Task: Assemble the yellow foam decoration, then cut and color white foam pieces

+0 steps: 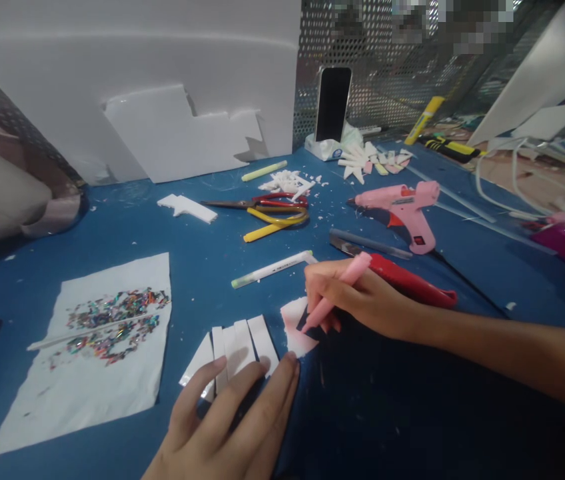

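My right hand is closed around a pink marker, its tip down on a small white foam piece that shows pink colouring. My left hand lies flat with fingers stretched out, pressing on several white foam strips laid side by side on the blue table. The left fingertips reach the edge of the small foam piece.
A white paper sheet with coloured glitter bits lies left. Scissors, a white marker, a pink glue gun, a red tool, foam scraps, a phone and white foam boards stand behind.
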Demonstrator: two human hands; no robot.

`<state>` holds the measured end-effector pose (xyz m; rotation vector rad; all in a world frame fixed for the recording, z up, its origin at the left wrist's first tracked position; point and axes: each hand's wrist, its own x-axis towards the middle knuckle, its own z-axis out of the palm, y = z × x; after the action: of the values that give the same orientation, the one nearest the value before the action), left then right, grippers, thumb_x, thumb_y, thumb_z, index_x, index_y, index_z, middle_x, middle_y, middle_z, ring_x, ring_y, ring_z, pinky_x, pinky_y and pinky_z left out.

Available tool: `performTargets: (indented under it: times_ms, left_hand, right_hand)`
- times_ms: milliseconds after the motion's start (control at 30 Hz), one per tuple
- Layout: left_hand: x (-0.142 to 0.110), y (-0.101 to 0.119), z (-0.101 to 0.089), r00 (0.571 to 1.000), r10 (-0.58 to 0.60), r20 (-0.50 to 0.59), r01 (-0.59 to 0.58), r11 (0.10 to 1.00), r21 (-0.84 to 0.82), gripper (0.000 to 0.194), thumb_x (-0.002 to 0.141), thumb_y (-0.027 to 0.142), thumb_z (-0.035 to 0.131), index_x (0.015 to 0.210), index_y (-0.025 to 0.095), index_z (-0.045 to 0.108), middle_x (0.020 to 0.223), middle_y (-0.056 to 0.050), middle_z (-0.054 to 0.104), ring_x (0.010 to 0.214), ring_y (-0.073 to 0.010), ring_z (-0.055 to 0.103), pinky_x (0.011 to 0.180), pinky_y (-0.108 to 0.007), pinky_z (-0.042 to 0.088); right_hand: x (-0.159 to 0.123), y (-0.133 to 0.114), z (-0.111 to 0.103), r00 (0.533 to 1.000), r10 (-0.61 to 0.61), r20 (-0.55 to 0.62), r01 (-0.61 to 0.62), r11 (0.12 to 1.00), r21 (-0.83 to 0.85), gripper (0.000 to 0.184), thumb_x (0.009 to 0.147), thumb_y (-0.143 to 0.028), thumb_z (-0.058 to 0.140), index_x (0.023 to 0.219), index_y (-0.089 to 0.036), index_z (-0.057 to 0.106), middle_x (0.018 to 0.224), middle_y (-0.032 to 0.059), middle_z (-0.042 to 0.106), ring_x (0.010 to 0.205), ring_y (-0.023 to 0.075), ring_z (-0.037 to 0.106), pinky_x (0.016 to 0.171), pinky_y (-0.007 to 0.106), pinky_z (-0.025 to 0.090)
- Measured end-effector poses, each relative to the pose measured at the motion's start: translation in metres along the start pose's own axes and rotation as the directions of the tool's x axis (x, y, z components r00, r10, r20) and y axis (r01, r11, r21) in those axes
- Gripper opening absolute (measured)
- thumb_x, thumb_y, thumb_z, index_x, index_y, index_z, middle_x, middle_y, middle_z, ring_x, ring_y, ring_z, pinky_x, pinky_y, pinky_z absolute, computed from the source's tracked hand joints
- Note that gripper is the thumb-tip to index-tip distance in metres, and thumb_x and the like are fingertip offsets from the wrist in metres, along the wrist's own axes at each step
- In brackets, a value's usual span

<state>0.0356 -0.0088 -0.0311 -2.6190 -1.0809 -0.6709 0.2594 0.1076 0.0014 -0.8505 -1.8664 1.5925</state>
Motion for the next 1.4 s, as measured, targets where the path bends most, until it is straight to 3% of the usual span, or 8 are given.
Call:
performTargets:
  times_ms: [133,233,367,467,633,1400]
  left_hand:
    - [-0.0001,0.0001,0.0001,1.000,-0.008,-0.007,0.008,1.000,-0.002,0.045,0.100,0.049,0.039,0.118,0.018,0.067,0.121,0.006,0.069,0.107,-0.0174,0.052,0.121,-0.039,0.007]
    - [0.0001,0.0002,0.0004,1.000,-0.014,-0.006,0.014,1.000,-0.007,0.044,0.100,0.048,0.039,0.117,0.019,0.067,0.121,0.007,0.069,0.106,-0.0164,0.052,0.121,-0.038,0.006]
    - [0.0004,-0.0001,0.0001,1.000,-0.007,-0.005,0.007,1.000,0.002,0.045,0.100,0.049,0.038,0.118,0.019,0.066,0.121,0.007,0.069,0.106,-0.0167,0.052,0.121,-0.038,0.007]
    - [0.0007,-0.0003,-0.0005,1.000,-0.001,-0.002,0.001,1.000,0.003,0.046,0.100,0.050,0.038,0.119,0.019,0.066,0.122,0.007,0.068,0.105,-0.0168,0.052,0.121,-0.038,0.007]
    - [0.0003,0.0000,-0.0007,1.000,0.000,0.003,0.000,1.000,0.001,0.039,0.099,0.042,0.043,0.120,0.018,0.066,0.122,0.006,0.068,0.106,-0.0174,0.052,0.121,-0.038,0.007]
    - [0.0011,-0.0003,0.0020,1.000,-0.008,-0.029,0.007,1.000,-0.018,0.044,0.099,0.049,0.040,0.114,0.019,0.069,0.119,0.006,0.069,0.105,-0.0175,0.052,0.121,-0.037,0.007]
  right_hand:
    - [-0.0006,-0.0015,0.0001,1.000,-0.016,-0.019,0.016,1.000,-0.009,0.035,0.097,-0.038,0.053,0.079,-0.010,0.063,0.076,0.0012,0.059,0.058,0.0056,0.057,0.051,0.017,0.045]
    - [-0.0005,-0.0016,0.0002,1.000,0.000,0.020,0.000,1.000,-0.003,0.041,0.099,-0.039,0.049,0.074,-0.010,0.064,0.072,0.0011,0.057,0.056,0.0061,0.056,0.049,0.017,0.044]
    - [0.0000,-0.0013,0.0007,1.000,-0.009,-0.020,0.010,1.000,0.011,0.032,0.097,-0.036,0.054,0.079,-0.011,0.062,0.074,0.0002,0.059,0.058,0.0059,0.057,0.051,0.017,0.045]
    - [0.0002,-0.0017,0.0008,1.000,-0.004,0.027,0.004,1.000,0.015,0.043,0.099,-0.039,0.047,0.072,-0.010,0.063,0.070,0.0006,0.056,0.056,0.0062,0.057,0.049,0.017,0.044]
    - [0.0001,-0.0033,0.0004,1.000,0.018,0.007,-0.018,1.000,0.007,0.036,0.097,-0.037,0.053,0.075,-0.009,0.063,0.073,0.0012,0.059,0.056,0.0061,0.057,0.049,0.016,0.044]
    - [0.0006,-0.0050,0.0004,0.998,0.013,0.068,-0.014,1.000,0.023,0.042,0.097,-0.040,0.051,0.071,-0.011,0.065,0.072,0.0019,0.059,0.055,0.0063,0.056,0.049,0.017,0.043]
